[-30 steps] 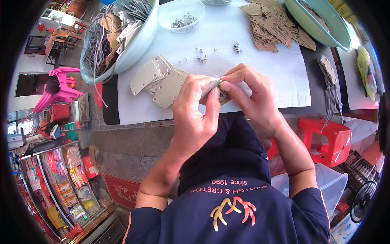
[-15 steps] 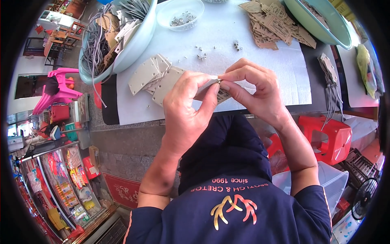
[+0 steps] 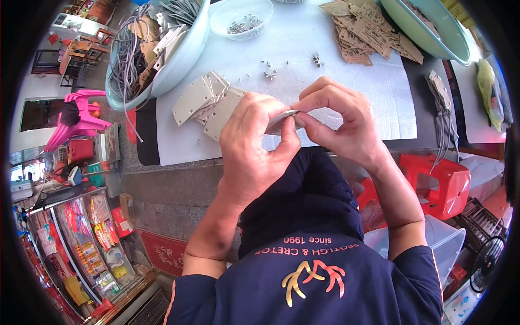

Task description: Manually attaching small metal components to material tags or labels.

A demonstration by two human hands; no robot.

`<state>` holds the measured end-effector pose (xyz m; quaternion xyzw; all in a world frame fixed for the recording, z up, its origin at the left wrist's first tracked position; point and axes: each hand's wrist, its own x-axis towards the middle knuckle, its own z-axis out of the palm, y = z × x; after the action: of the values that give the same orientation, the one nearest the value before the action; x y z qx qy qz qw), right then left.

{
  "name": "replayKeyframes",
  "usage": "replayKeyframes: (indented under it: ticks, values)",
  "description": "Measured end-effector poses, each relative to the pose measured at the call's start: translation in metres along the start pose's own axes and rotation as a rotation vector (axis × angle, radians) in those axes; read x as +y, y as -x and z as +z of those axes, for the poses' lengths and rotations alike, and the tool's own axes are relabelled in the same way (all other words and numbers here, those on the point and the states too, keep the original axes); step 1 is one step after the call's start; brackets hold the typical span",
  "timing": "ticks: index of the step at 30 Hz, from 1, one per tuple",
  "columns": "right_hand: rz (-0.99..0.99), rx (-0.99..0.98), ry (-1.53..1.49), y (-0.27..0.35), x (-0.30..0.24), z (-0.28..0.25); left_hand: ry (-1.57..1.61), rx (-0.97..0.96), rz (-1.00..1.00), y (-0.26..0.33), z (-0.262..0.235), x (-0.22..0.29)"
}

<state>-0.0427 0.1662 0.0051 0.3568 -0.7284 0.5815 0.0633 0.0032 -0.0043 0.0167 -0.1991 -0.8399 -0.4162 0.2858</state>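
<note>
Pinching the grey plate (image 3: pixel 283 120) between both hands, the left hand (image 3: pixel 254 146) has lifted slightly since a second ago, fingers clamped, right hand (image 3: pixel 341 122) steadying its edge.

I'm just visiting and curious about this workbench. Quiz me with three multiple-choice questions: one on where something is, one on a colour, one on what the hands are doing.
1. Where does the small clear bowl of metal bits stand?
A. on the white sheet, far side from the person
B. on the red stool
C. in the person's lap

2. What colour is the plastic stool on the person's right?
A. blue
B. red
C. white

3. How is the thin grey card piece held?
A. lying loose on the table
B. by the left hand alone
C. pinched between both hands

Answers:
1 A: it sits on the white sheet near the table's far edge.
2 B: its seat and legs are plainly red.
3 C: left hand and right hand both grip it above the table edge.
</note>
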Motion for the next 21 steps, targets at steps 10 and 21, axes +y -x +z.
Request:
replayKeyframes:
  ticks: [10,21]
  values:
    - [0.05,-0.008,0.058,0.002,-0.002,0.004,0.045,-0.05,-0.018,0.0,-0.003,-0.005]
    - [0.33,-0.155,-0.306,-0.002,0.009,-0.002,0.155,-0.1,-0.291,0.004,-0.005,-0.017]
